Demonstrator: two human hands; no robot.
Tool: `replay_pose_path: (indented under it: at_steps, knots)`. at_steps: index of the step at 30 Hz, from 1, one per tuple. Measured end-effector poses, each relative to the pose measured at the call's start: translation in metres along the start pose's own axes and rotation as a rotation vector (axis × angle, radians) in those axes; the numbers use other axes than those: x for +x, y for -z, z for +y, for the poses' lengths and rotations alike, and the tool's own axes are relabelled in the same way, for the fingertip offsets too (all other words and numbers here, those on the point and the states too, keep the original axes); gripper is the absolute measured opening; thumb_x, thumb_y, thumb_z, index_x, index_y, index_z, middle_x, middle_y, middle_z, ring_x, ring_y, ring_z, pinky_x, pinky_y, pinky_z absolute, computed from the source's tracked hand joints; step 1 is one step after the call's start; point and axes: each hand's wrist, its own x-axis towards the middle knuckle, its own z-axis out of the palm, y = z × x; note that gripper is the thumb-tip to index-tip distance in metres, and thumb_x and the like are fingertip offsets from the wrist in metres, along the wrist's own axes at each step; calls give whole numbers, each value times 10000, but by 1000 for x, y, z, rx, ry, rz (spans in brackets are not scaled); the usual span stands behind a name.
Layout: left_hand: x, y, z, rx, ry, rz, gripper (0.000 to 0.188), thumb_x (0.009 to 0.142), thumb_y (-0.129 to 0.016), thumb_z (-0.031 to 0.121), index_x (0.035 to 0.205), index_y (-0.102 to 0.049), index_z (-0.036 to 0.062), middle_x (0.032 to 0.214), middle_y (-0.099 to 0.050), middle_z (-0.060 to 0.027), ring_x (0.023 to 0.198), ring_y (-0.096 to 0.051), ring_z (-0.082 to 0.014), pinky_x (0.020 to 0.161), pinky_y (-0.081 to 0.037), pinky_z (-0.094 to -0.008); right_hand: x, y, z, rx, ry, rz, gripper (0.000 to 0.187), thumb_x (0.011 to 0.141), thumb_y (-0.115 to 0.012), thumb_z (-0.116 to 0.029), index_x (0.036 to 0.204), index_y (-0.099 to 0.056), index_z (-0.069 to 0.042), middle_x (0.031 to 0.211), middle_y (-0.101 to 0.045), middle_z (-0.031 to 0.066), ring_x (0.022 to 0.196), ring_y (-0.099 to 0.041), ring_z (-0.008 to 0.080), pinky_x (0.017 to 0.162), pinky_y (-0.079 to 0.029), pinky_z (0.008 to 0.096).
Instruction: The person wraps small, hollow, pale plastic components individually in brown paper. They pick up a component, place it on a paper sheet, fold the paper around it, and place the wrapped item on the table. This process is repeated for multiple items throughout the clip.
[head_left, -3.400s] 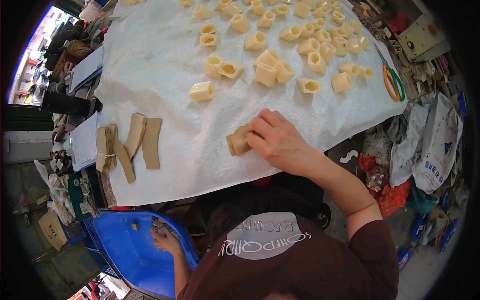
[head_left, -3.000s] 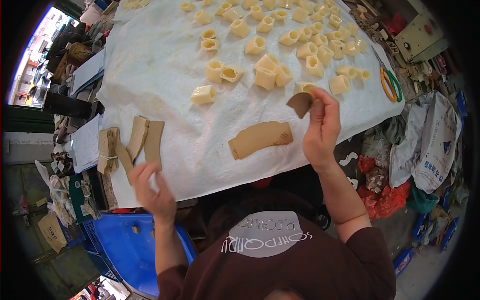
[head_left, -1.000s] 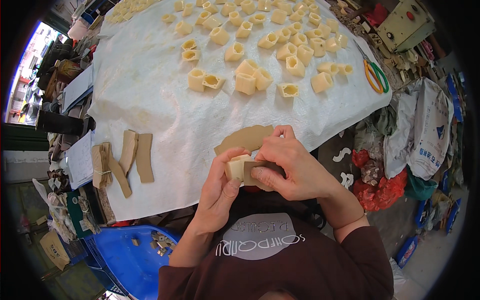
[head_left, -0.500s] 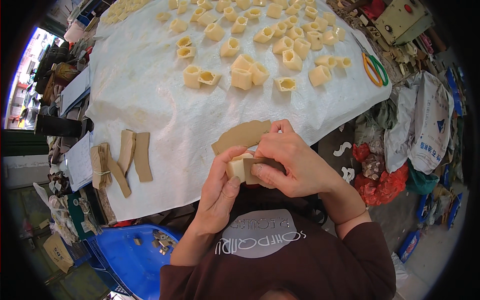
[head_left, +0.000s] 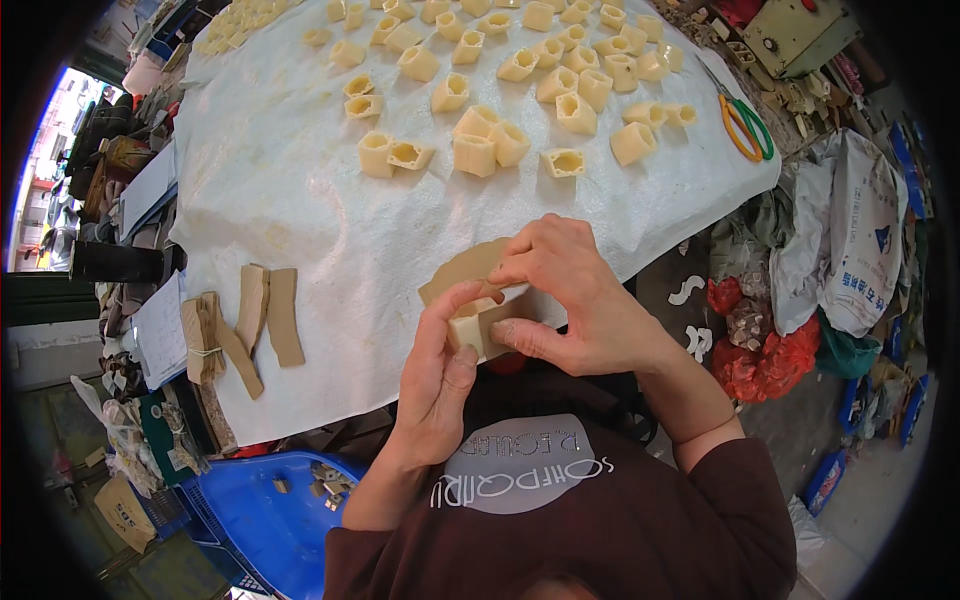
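A hollow, cream-coloured block (head_left: 468,333) sits between the fingers and thumb of my left hand (head_left: 436,385), its open end facing up. My right hand (head_left: 570,300) grips a thin brown strip (head_left: 494,325), which looks like stiff paper or card, and its thumb presses the strip against the block's right side. The fingertips of both hands meet over the block's far edge, partly hiding it. Just beyond them, a wider brown piece with a scalloped edge (head_left: 458,270) shows above the cloth; its lower part is hidden behind my fingers.
Many similar hollow blocks (head_left: 474,155) stand across the white cloth (head_left: 300,230). More brown strips (head_left: 285,315), some bundled, lie at the left. Scissors (head_left: 748,128) with orange and green handles rest at the far right edge. A blue tub (head_left: 260,510) holds small pieces below left.
My right fingers have lifted and spread along the strip, folding it round the block's far side. The block's open top now shows more. The view has shifted slightly.
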Motion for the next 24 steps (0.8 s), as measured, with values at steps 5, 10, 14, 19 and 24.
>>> replay_pose_path:
  at_steps: [5, 10, 14, 19, 24]
  knots:
    - [-2, 1, -2, 153, -1, -2, 504, 890, -438, 211, 1312, -267, -7, 1144, -433, -73, 922, -423, -105, 759, -367, -223, -3, 0, 2, 114, -43, -89, 146, 708, -645, -131, 826, -570, -88, 910, -507, 44, 861, -451, 212, 849, -275, 356]
    - [-1, -2, -2, 165, 15, -27, 496, 897, -428, 215, 1311, -267, -6, 1133, -432, -68, 886, -417, -96, 747, -358, -216, -3, 1, 2, 103, -50, -103, 116, 704, -619, -92, 805, -562, -82, 882, -496, 47, 852, -449, 213, 844, -284, 350]
    - [-1, -5, -8, 89, 1, -17, 474, 916, -407, 217, 1308, -262, -6, 1135, -427, -76, 944, -433, -114, 796, -372, -245, -4, 1, 2, 111, -38, -114, 106, 698, -596, -59, 792, -550, -73, 883, -488, 57, 858, -448, 224, 829, -307, 341]
    - [2, -9, -7, 0, 15, -22, 455, 930, -396, 227, 1298, -266, -7, 1140, -420, -80, 1003, -434, -131, 836, -380, -277, -9, -7, 5, 133, -26, -45, 115, 697, -584, -53, 800, -535, -67, 914, -486, 72, 899, -449, 234, 841, -305, 350]
    - [4, -9, -11, -48, -3, 11, 449, 931, -404, 237, 1287, -282, -7, 1141, -418, -74, 997, -436, -126, 838, -379, -271, -9, -13, 4, 178, -4, 1, 137, 701, -574, -66, 821, -510, -64, 951, -487, 80, 930, -450, 248, 864, -274, 380]
